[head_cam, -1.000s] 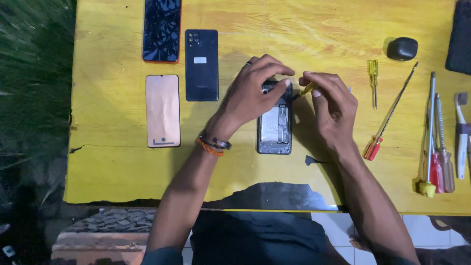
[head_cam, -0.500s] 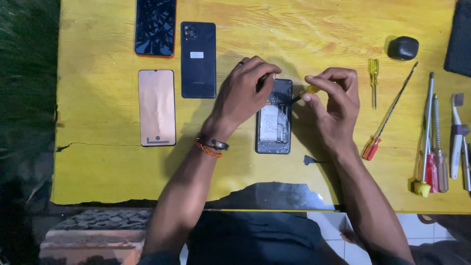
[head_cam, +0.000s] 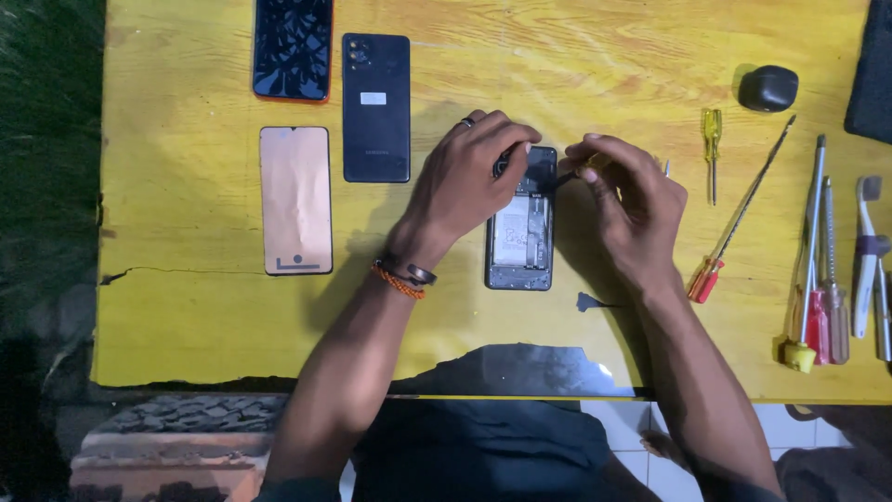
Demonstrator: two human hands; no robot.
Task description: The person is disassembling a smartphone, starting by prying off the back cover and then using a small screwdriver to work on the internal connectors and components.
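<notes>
An opened phone (head_cam: 520,244) with its insides showing lies on the yellow table (head_cam: 595,56). My left hand (head_cam: 463,181) rests on the phone's top left corner, fingers curled over it and pinning it down. My right hand (head_cam: 624,200) is to the right of the phone's top end, fingers pinched on a small yellow-handled tool (head_cam: 569,174) whose dark tip touches the phone's upper edge. A ring is on my left hand and bands circle that wrist.
To the left lie a black back cover (head_cam: 375,107), a copper-coloured screen panel (head_cam: 295,200) and a cracked phone (head_cam: 293,48). On the right are a small yellow screwdriver (head_cam: 712,149), a long red-handled screwdriver (head_cam: 739,214), several more tools (head_cam: 822,279) and a black case (head_cam: 767,88).
My right hand has shifted slightly left and closed in on the phone's top end with the tool. My left hand stays on the phone. The camera view has drifted.
</notes>
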